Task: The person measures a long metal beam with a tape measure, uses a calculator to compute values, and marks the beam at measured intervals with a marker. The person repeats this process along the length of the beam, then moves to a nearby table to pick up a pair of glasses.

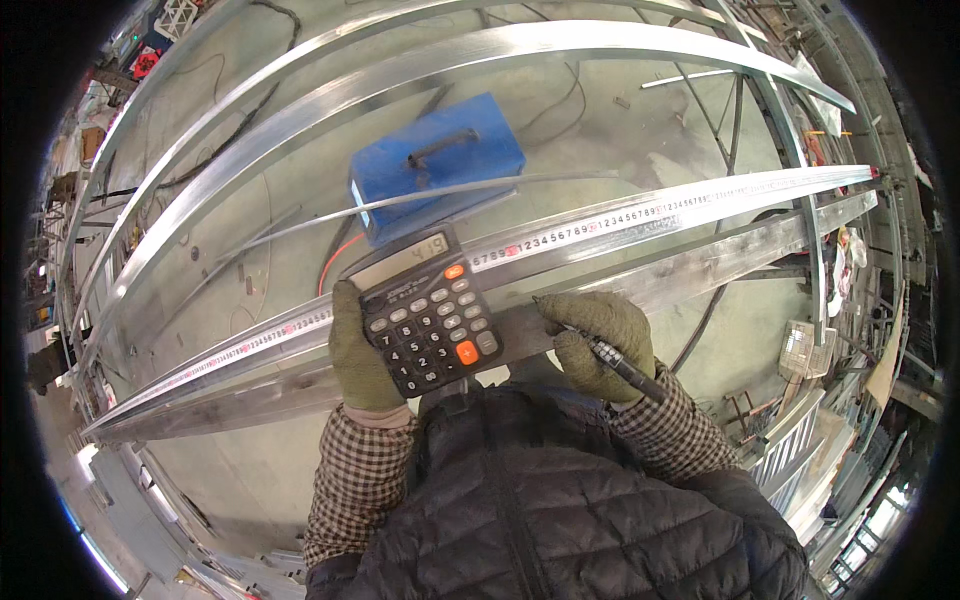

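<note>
My left hand, in a green work glove, grips a black calculator by its left side. The calculator faces up, with grey and orange keys and digits on its display. My right hand, gloved the same way, is closed around a dark marker pen, whose body sticks out toward my right sleeve. Beneath both hands, a white tape measure lies stretched along a long metal bar. The calculator covers part of the tape. A second metal bar runs alongside, closer to me.
Beyond the bars a blue metal box with a handle stands on the floor. Long shiny metal profiles arch across the far side. Dark cables lie on the floor. A white plastic basket sits at the right.
</note>
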Available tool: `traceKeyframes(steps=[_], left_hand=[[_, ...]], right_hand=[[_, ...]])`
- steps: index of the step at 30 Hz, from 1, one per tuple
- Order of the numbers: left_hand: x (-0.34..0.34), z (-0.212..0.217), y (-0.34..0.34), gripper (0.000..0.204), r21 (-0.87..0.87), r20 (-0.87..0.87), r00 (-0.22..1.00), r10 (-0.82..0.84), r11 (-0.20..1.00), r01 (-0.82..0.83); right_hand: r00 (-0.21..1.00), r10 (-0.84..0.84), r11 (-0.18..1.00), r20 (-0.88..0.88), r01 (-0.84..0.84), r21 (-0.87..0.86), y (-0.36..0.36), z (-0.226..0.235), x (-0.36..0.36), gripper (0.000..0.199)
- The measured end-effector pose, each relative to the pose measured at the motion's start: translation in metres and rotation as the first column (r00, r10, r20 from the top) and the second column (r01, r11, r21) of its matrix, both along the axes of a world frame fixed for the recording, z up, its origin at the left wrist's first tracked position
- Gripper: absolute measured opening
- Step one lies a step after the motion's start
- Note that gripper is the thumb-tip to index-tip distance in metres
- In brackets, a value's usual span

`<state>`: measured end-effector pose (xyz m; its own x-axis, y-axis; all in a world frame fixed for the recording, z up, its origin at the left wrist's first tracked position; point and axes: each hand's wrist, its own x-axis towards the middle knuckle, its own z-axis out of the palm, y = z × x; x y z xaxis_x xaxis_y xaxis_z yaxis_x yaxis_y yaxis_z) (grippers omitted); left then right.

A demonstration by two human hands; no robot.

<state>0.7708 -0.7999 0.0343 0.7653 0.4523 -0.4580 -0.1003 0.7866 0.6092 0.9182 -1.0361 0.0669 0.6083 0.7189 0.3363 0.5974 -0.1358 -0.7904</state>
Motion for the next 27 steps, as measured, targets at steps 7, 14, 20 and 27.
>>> traceKeyframes(steps=[7,14,20,27], left_hand=[[0.0,-0.016,-0.014,0.068,0.034,-0.042,0.988,0.145,0.989,-0.144],[-0.006,-0.022,-0.015,0.066,0.143,-0.096,0.961,0.26,0.959,-0.245],[-0.003,-0.018,-0.016,0.066,0.151,-0.062,0.975,0.215,0.967,-0.204],[-0.006,-0.018,-0.014,0.065,0.224,-0.112,0.966,0.233,0.953,-0.204]], right_hand=[[0.999,-0.04,0.998,0.015,0.041,-0.055,-0.032,-0.028,0.051,0.029],[0.988,-0.15,0.985,-0.039,0.153,0.075,-0.03,-0.051,0.077,0.022],[0.987,-0.161,0.987,0.011,0.161,0.01,-0.037,-0.052,0.088,0.017],[0.982,-0.185,0.982,0.033,0.184,0.03,-0.033,-0.055,0.089,0.019]])
